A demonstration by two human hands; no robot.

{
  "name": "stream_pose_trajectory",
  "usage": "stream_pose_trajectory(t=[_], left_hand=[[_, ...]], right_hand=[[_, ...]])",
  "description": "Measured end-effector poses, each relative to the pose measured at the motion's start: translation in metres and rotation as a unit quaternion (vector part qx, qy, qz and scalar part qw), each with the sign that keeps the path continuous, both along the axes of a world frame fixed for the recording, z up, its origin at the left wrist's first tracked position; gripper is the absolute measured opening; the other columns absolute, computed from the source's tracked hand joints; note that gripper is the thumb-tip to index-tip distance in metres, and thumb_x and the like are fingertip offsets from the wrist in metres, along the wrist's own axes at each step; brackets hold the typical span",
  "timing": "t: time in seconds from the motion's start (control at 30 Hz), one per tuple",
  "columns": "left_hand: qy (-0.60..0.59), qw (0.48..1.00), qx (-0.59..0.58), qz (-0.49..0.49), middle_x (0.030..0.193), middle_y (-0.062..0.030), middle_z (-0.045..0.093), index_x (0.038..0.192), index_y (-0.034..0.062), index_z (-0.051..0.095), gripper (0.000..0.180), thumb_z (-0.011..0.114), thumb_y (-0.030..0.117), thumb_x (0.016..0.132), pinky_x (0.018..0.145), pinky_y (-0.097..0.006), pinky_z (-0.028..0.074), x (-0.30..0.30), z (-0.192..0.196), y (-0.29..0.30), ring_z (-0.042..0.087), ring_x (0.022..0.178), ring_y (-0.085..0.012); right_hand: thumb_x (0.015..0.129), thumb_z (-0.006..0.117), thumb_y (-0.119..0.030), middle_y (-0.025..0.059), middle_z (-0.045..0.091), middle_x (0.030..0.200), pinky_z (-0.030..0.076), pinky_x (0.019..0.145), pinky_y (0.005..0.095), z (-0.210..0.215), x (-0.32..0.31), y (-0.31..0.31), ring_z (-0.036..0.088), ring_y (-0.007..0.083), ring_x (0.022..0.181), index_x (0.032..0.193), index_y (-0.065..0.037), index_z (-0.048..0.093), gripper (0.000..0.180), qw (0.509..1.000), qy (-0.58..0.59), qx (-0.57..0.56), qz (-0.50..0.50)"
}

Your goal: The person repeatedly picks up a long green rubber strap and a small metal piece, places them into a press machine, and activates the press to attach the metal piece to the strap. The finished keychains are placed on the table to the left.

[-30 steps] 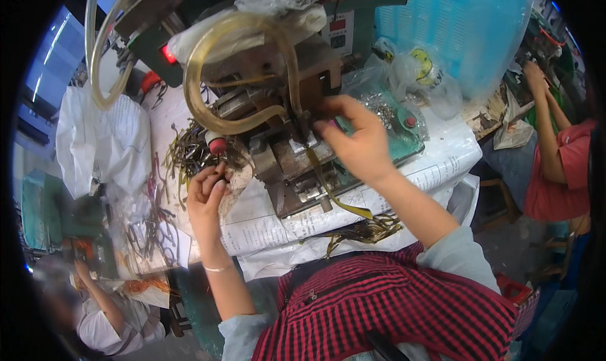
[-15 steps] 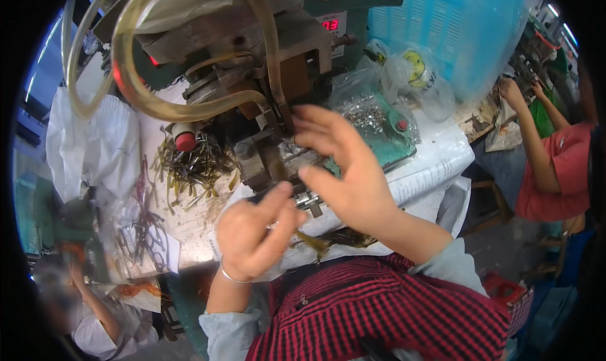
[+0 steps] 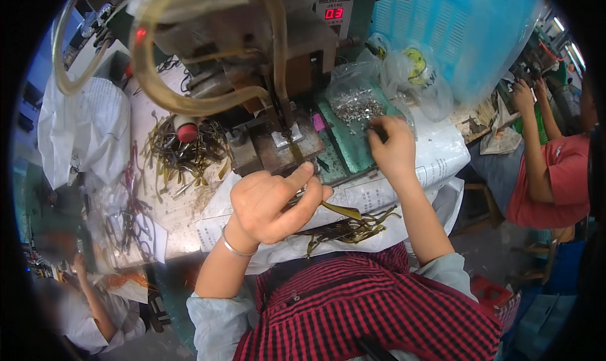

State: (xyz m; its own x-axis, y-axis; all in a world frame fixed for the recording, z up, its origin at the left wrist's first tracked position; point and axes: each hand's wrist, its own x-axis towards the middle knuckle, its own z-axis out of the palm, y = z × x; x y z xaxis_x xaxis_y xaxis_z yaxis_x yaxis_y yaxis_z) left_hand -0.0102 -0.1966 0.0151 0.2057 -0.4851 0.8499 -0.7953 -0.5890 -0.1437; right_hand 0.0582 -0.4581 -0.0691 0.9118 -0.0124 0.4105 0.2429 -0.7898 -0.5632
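Your left hand [image 3: 273,203]: fingers pinched on a thin olive-brown strip [image 3: 341,209] | your right hand [image 3: 392,149]: fingers curled narrow over small silvery parts [image 3: 356,105] | press [image 3: 278,77] behind.

Factory workshop, bench press machine [image 3: 278,52], heaped metal strips [image 3: 180,156], co-workers alongside

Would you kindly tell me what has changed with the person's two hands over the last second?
The right hand left the press and reached right to the heap of small silver parts on the green tray. The left hand came from the pile of strips to the front of the press, pinching a dark strip. The press and strip pile stayed put.
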Motion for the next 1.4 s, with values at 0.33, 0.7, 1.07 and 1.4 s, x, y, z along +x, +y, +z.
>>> stream_pose_trajectory(t=[0.33,0.7,1.07,1.4], left_hand=[[0.203,0.957,-0.169,0.119,0.116,-0.0137,0.076,0.115,0.0082,0.075,0.04,0.082,0.003,0.076,0.055,-0.028,0.048,-0.106,-0.021,0.028,0.066,0.066,-0.0199],[0.26,0.588,-0.012,0.766,0.104,-0.013,0.074,0.097,0.0105,0.081,0.023,0.07,0.027,0.085,0.089,-0.046,0.054,0.008,-0.094,0.38,0.067,0.103,-0.0342],[0.415,0.687,-0.272,0.531,0.079,-0.0107,0.075,0.09,0.005,0.077,0.013,0.07,0.015,0.086,0.066,-0.034,0.052,-0.052,-0.09,0.291,0.07,0.07,-0.0206],[0.355,0.769,-0.491,0.204,0.083,-0.0027,0.066,0.101,0.0002,0.063,0.01,0.065,0.01,0.103,0.055,-0.021,0.049,-0.014,-0.092,0.125,0.063,0.062,-0.0095]], right_hand=[[0.084,0.074,-0.011,0.0139,0.069,0.092,0.051,0.088,0.0478,-0.023,0.006,0.004,0.065,0.0371,0.09,0.091,-0.005,0.069,0.01,0.989,-0.089,-0.122,-0.012],[0.094,0.069,-0.008,0.016,0.075,0.101,0.054,0.085,0.0355,0.004,0.005,0.031,0.072,0.0283,0.09,0.11,-0.002,0.074,0.017,0.991,-0.069,0.11,0.027],[0.092,0.071,-0.003,0.0102,0.074,0.097,0.053,0.081,0.0312,-0.009,-0.047,-0.033,0.069,0.0215,0.087,0.106,-0.002,0.075,0.014,0.973,-0.055,0.21,-0.072],[0.088,0.073,0.0,0.0077,0.072,0.104,0.051,0.087,0.0272,0.078,-0.017,0.107,0.066,0.0127,0.098,0.117,0.001,0.064,0.03,0.896,-0.009,0.393,0.205]])
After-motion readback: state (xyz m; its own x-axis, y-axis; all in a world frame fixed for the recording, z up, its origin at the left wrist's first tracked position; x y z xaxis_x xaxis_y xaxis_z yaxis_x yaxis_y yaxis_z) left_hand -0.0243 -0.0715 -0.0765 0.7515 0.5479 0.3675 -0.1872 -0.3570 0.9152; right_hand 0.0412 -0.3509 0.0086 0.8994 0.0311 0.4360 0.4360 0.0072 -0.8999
